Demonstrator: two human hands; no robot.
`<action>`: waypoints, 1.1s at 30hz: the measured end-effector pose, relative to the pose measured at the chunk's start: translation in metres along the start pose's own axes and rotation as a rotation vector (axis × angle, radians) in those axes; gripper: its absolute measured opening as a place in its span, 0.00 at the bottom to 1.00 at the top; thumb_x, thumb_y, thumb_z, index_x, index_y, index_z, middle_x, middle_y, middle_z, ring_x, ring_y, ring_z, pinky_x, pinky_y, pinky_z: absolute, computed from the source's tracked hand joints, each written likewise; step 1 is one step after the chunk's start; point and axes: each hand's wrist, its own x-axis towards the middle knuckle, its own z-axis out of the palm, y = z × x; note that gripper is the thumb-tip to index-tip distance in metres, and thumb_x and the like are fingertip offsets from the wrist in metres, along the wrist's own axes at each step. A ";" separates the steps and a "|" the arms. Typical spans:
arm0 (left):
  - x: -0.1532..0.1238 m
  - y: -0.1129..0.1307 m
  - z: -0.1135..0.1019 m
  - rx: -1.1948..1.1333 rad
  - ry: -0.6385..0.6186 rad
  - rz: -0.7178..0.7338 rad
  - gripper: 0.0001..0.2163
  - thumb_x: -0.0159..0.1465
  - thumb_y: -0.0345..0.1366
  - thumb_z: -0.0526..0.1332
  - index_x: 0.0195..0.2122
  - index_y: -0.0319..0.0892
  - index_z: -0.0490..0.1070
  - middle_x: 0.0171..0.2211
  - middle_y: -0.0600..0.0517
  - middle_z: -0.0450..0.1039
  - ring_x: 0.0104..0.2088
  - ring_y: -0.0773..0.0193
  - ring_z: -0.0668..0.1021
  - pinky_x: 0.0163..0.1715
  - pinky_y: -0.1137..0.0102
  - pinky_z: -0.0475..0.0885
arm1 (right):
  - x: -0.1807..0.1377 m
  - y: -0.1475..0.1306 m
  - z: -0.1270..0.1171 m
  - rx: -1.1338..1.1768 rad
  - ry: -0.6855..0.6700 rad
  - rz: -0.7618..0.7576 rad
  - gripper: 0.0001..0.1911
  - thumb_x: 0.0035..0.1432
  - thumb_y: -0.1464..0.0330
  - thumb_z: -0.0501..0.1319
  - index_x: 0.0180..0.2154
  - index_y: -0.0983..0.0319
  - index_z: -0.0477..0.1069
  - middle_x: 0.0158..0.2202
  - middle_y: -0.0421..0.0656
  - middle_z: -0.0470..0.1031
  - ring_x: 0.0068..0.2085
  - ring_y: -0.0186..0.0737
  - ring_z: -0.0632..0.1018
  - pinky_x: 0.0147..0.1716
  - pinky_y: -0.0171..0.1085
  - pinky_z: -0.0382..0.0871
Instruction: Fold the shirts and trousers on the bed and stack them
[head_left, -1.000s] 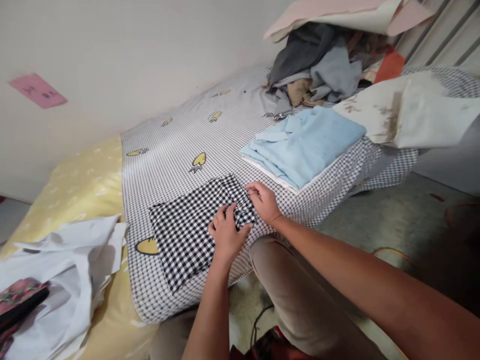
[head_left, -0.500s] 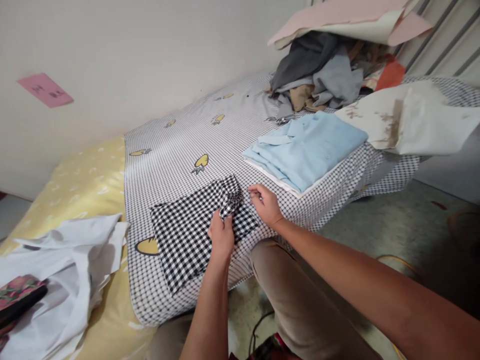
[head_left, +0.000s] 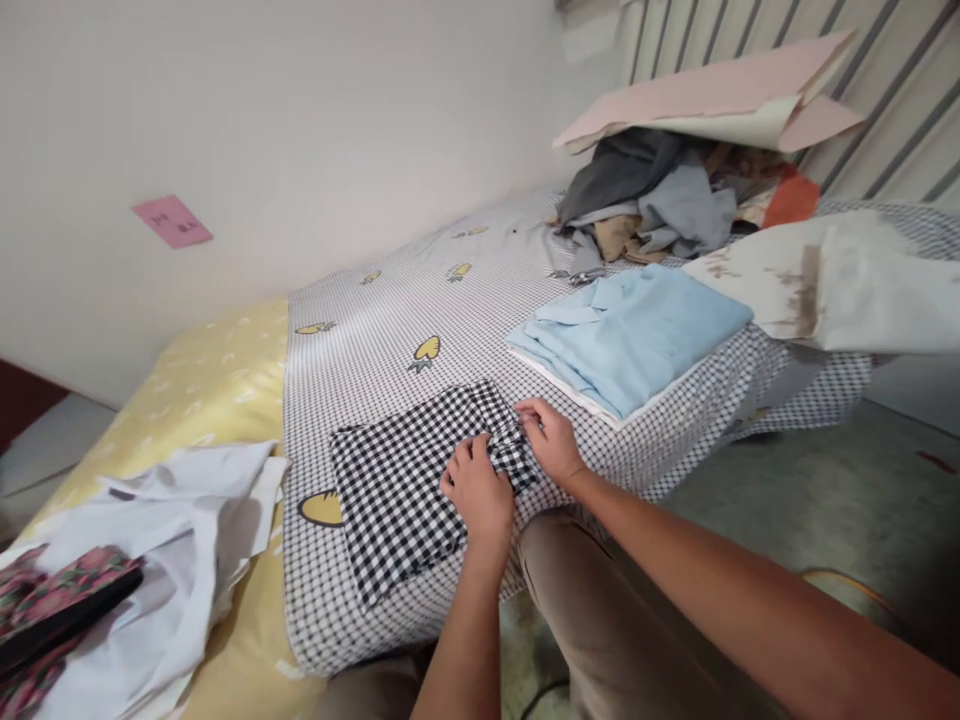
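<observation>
A folded black-and-white checked garment, which looks like a shirt (head_left: 397,490), lies flat on the bed near its front edge. My left hand (head_left: 480,485) rests on its right part, palm down with fingers spread. Beside the garment's right end is my right hand (head_left: 551,440), its fingers loosely bent and the tips near or touching the bunched cloth there. Whether those tips touch cannot be made out. Just beyond the right hand sits a folded light blue shirt (head_left: 637,335) on top of something white.
The bed has a checked sheet (head_left: 360,360) with pineapple prints and a yellow part (head_left: 217,350). White clothes (head_left: 180,540) and a floral item (head_left: 82,590) lie at left. A heap of clothes (head_left: 690,200) under pink sheeting (head_left: 712,90) and a stained white cloth (head_left: 862,280) are at right.
My left hand has let go of the bunched cloth at the garment's right end and now lies spread on it. That cloth looks flatter. The camera view has tilted slightly.
</observation>
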 end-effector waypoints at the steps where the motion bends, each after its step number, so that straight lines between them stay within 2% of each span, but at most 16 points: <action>1: 0.004 -0.002 -0.003 -0.149 -0.001 -0.054 0.22 0.58 0.26 0.56 0.54 0.46 0.71 0.59 0.42 0.72 0.61 0.44 0.70 0.63 0.42 0.58 | -0.001 0.000 0.000 0.005 0.002 0.006 0.11 0.61 0.71 0.54 0.41 0.57 0.73 0.36 0.43 0.80 0.38 0.44 0.80 0.42 0.43 0.75; 4: 0.018 -0.018 -0.025 -0.856 0.004 -0.179 0.16 0.65 0.35 0.57 0.53 0.47 0.72 0.55 0.46 0.77 0.58 0.53 0.75 0.63 0.51 0.66 | -0.001 0.000 0.001 0.014 0.006 0.010 0.10 0.61 0.68 0.54 0.40 0.58 0.73 0.34 0.43 0.80 0.36 0.44 0.81 0.39 0.43 0.75; 6: 0.022 -0.039 -0.053 -1.311 0.026 -0.239 0.16 0.66 0.42 0.58 0.54 0.48 0.72 0.52 0.47 0.79 0.56 0.56 0.77 0.60 0.57 0.71 | -0.001 -0.001 0.001 0.022 0.007 0.011 0.09 0.61 0.67 0.54 0.39 0.58 0.73 0.33 0.43 0.79 0.34 0.44 0.81 0.38 0.43 0.75; 9: 0.019 -0.089 -0.108 -1.669 0.137 -0.292 0.19 0.67 0.48 0.59 0.55 0.48 0.73 0.51 0.46 0.81 0.58 0.55 0.77 0.61 0.57 0.70 | -0.001 -0.002 0.001 0.024 -0.005 0.024 0.09 0.58 0.65 0.55 0.37 0.58 0.72 0.31 0.42 0.79 0.32 0.44 0.80 0.36 0.43 0.75; 12: 0.002 -0.150 -0.161 -1.744 0.370 -0.196 0.19 0.69 0.49 0.57 0.57 0.52 0.73 0.52 0.51 0.81 0.63 0.58 0.73 0.66 0.58 0.65 | -0.003 0.000 0.000 -0.002 -0.032 0.075 0.11 0.56 0.62 0.55 0.37 0.58 0.73 0.30 0.43 0.79 0.31 0.45 0.80 0.34 0.44 0.74; 14: -0.015 -0.192 -0.188 -1.709 0.501 -0.113 0.18 0.69 0.49 0.57 0.58 0.55 0.73 0.53 0.53 0.81 0.64 0.61 0.71 0.68 0.60 0.62 | -0.004 0.003 -0.001 -0.025 -0.044 0.098 0.12 0.54 0.60 0.56 0.38 0.57 0.73 0.30 0.43 0.79 0.32 0.46 0.80 0.35 0.45 0.74; 18: -0.042 -0.262 -0.217 -1.606 0.629 -0.044 0.21 0.67 0.54 0.58 0.59 0.58 0.72 0.55 0.54 0.80 0.66 0.62 0.69 0.69 0.60 0.60 | -0.005 0.015 0.001 -0.102 -0.072 0.120 0.11 0.53 0.59 0.56 0.37 0.53 0.73 0.28 0.47 0.79 0.33 0.53 0.80 0.38 0.51 0.72; 21: -0.048 -0.286 -0.228 -1.617 0.724 -0.128 0.21 0.67 0.52 0.58 0.59 0.56 0.72 0.53 0.52 0.81 0.65 0.61 0.71 0.68 0.60 0.60 | -0.004 0.018 0.002 -0.140 -0.086 0.096 0.09 0.52 0.59 0.57 0.34 0.51 0.73 0.30 0.51 0.79 0.34 0.56 0.79 0.38 0.54 0.71; 24: -0.044 -0.277 -0.237 -1.651 0.767 -0.231 0.17 0.69 0.45 0.57 0.57 0.52 0.73 0.50 0.50 0.82 0.63 0.61 0.73 0.67 0.61 0.63 | -0.003 0.013 0.002 -0.175 -0.077 0.026 0.08 0.52 0.60 0.56 0.32 0.51 0.73 0.33 0.51 0.80 0.35 0.55 0.79 0.37 0.52 0.71; 26: -0.039 -0.255 -0.240 -1.619 0.766 -0.266 0.16 0.69 0.41 0.58 0.55 0.49 0.75 0.50 0.49 0.82 0.62 0.60 0.74 0.65 0.60 0.66 | -0.003 0.009 0.002 -0.203 -0.072 -0.012 0.10 0.51 0.60 0.55 0.33 0.53 0.73 0.34 0.50 0.81 0.35 0.54 0.79 0.36 0.51 0.71; 28: -0.032 -0.223 -0.237 -1.493 0.754 -0.242 0.15 0.67 0.40 0.61 0.54 0.49 0.75 0.50 0.49 0.82 0.60 0.58 0.76 0.63 0.58 0.68 | -0.002 0.006 0.002 -0.223 -0.073 -0.027 0.11 0.50 0.59 0.55 0.32 0.55 0.73 0.33 0.48 0.80 0.34 0.52 0.79 0.35 0.50 0.72; 31: -0.021 -0.170 -0.214 -1.041 0.644 -0.058 0.17 0.64 0.39 0.64 0.55 0.50 0.74 0.50 0.51 0.81 0.59 0.56 0.76 0.64 0.55 0.67 | -0.001 0.005 0.002 -0.221 -0.073 -0.029 0.12 0.51 0.58 0.55 0.32 0.55 0.73 0.31 0.45 0.79 0.31 0.50 0.78 0.34 0.48 0.72; 33: -0.014 -0.141 -0.183 -0.603 0.496 0.121 0.17 0.64 0.33 0.59 0.53 0.52 0.76 0.55 0.51 0.78 0.60 0.56 0.73 0.67 0.53 0.62 | -0.001 0.006 0.002 -0.205 -0.068 -0.032 0.11 0.51 0.58 0.56 0.32 0.54 0.73 0.30 0.44 0.79 0.30 0.49 0.78 0.34 0.47 0.72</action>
